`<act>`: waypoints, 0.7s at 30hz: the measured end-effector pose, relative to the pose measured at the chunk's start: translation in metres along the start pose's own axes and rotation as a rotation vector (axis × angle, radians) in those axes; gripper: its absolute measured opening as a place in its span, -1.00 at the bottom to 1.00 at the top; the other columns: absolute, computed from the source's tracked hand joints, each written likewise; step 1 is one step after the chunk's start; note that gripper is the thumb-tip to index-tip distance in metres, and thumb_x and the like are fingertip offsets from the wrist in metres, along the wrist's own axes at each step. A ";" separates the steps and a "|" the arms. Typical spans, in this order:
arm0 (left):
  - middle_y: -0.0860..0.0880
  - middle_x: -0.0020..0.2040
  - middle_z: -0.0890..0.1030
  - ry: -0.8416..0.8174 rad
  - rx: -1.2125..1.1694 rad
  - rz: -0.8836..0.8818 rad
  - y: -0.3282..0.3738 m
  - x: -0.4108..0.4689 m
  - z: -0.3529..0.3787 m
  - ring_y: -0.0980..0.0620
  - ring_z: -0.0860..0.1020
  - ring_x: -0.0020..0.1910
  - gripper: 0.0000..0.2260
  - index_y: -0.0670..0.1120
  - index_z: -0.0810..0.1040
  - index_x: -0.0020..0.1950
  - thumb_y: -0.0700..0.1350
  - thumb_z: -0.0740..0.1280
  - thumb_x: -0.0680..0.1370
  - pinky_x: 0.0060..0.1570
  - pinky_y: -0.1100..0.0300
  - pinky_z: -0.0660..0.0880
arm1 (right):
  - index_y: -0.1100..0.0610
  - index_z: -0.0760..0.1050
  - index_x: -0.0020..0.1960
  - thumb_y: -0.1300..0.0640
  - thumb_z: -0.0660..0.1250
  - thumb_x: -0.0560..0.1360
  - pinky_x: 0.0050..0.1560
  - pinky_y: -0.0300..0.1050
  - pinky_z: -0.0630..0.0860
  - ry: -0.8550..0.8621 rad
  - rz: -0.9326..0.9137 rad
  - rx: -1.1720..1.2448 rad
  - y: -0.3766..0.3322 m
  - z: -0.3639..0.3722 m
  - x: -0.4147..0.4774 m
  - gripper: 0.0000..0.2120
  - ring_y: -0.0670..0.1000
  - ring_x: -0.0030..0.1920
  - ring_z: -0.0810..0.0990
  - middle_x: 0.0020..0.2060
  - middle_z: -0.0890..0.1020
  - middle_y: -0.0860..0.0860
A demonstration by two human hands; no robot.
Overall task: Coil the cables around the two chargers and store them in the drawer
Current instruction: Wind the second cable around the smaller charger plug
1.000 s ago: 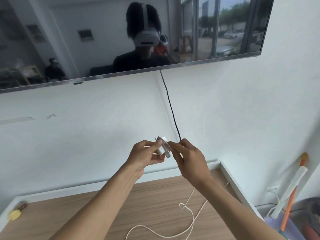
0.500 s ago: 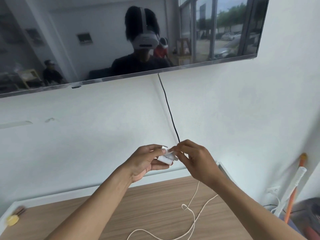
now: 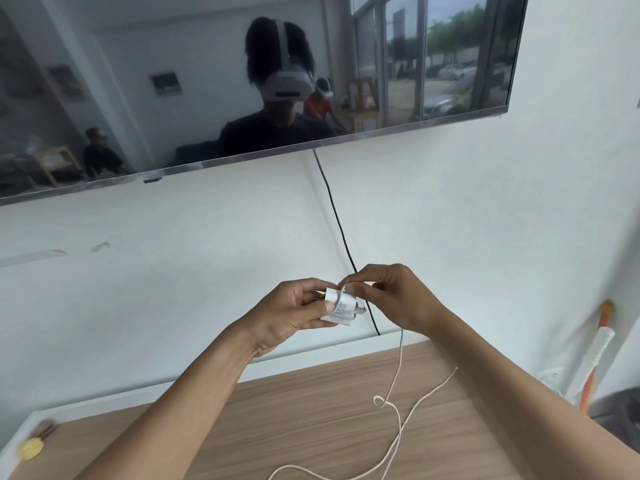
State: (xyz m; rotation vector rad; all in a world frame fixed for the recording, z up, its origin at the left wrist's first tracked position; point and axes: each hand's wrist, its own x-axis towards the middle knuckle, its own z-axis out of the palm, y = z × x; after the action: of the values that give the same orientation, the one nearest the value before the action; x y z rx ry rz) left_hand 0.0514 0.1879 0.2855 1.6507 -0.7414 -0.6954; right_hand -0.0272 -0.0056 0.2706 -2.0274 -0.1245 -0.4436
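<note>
I hold a small white charger [image 3: 341, 308] in the air above the wooden cabinet top [image 3: 311, 420]. My left hand [image 3: 291, 315] grips its left side, thumb across the front. My right hand [image 3: 388, 297] pinches the white cable [image 3: 398, 386] right at the charger's top edge, where a turn of cable crosses the block. From there the cable hangs down, kinks into a small loop and trails in long curves over the wood to the bottom edge of the view. Only one charger shows; no drawer is in sight.
A wall-mounted TV [image 3: 242, 84] hangs above, with a black cord [image 3: 341, 233] running down the white wall behind my hands. A yellow object [image 3: 31, 446] lies at the cabinet's left end. At far right an orange-and-white stick [image 3: 594, 355] leans by a wall socket [image 3: 550, 375].
Both hands have sunk slightly and the charger has turned from upright to lying more sideways. My right hand has carried the cable over the charger's top.
</note>
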 end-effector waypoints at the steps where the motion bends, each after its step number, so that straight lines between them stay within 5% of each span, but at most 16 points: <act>1: -0.28 0.19 0.59 0.012 0.000 0.002 0.001 -0.001 0.000 -0.12 0.63 0.14 -0.75 -0.23 0.53 0.25 -0.28 0.32 0.57 0.15 0.06 0.57 | 0.01 0.69 -0.07 0.16 0.34 0.54 -0.43 -0.37 0.25 -0.004 0.023 0.028 0.000 0.000 0.001 -0.85 -0.12 -0.51 0.25 -0.24 0.67 -0.17; 6: -0.28 0.22 0.57 0.063 0.000 -0.002 -0.001 -0.005 -0.002 -0.10 0.65 0.12 -0.76 -0.20 0.58 0.22 -0.27 0.35 0.55 0.06 0.15 0.59 | 0.15 0.68 -0.04 0.21 0.34 0.53 -0.49 -0.41 0.21 -0.003 0.065 0.086 -0.005 0.002 0.003 -0.87 -0.14 -0.57 0.28 -0.46 0.60 -0.23; 15: -0.28 0.20 0.57 0.039 -0.002 0.033 0.004 -0.012 -0.007 -0.11 0.62 0.17 -0.75 -0.19 0.56 0.24 -0.24 0.32 0.57 0.07 0.17 0.57 | 0.17 0.65 -0.03 0.22 0.34 0.54 -0.48 -0.37 0.24 -0.008 0.110 0.251 -0.002 0.006 0.009 -0.89 -0.18 -0.54 0.35 -0.40 0.57 -0.09; 21: -0.26 0.16 0.62 0.022 -0.164 0.023 0.006 -0.014 -0.006 -0.16 0.63 0.14 -0.73 -0.27 0.53 0.25 -0.25 0.30 0.56 0.08 0.13 0.57 | 0.03 0.68 -0.14 0.24 0.31 0.55 -0.48 -0.31 0.20 0.036 0.164 0.410 0.007 0.025 0.005 -0.78 0.00 -0.41 0.23 -0.35 0.60 -0.01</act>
State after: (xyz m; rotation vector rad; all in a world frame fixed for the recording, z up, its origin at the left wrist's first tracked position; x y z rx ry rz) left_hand 0.0467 0.2013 0.2930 1.4966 -0.6690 -0.7020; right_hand -0.0145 0.0124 0.2558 -1.6118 -0.0229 -0.3199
